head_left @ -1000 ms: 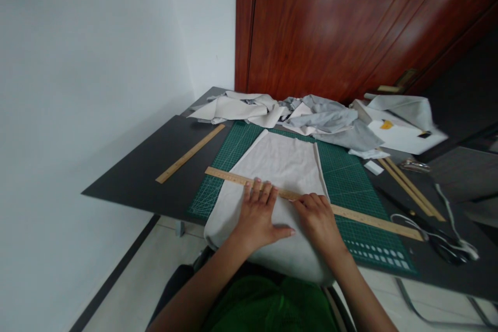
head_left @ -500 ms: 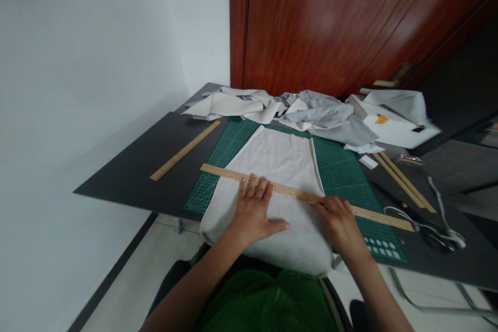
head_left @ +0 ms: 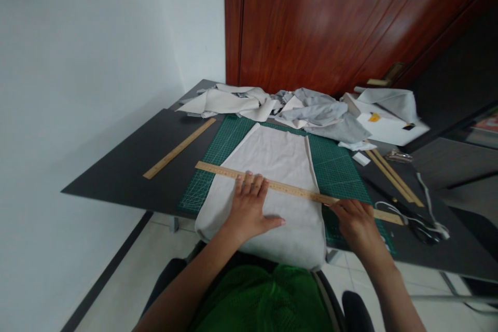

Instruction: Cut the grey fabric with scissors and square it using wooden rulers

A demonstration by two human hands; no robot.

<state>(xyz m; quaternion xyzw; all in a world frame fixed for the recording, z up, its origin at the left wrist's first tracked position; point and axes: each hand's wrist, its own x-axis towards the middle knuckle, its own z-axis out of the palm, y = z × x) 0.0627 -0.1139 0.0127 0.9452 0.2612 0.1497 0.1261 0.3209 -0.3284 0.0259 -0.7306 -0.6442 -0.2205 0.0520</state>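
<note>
So, through the head camera I see a dark desk (head_left: 120, 161) with a green cutting mat (head_left: 334, 166) on it. A fabric heap (head_left: 327, 114) lies along the mat's far edge. A pale cloth (head_left: 280, 155) covers the mat's middle and runs past its near edge. A long wooden ruler (head_left: 291, 190) crosses the cloth, its right end beyond the mat's right edge. Over the mat's middle, the left hand (head_left: 249, 213) lies spread on the cloth, thumb out, fingertips on the ruler, grasping nothing. Over the mat's right part, the right hand (head_left: 356, 220) bunches its fingers at the ruler; I cannot tell whether it grips anything.
</note>
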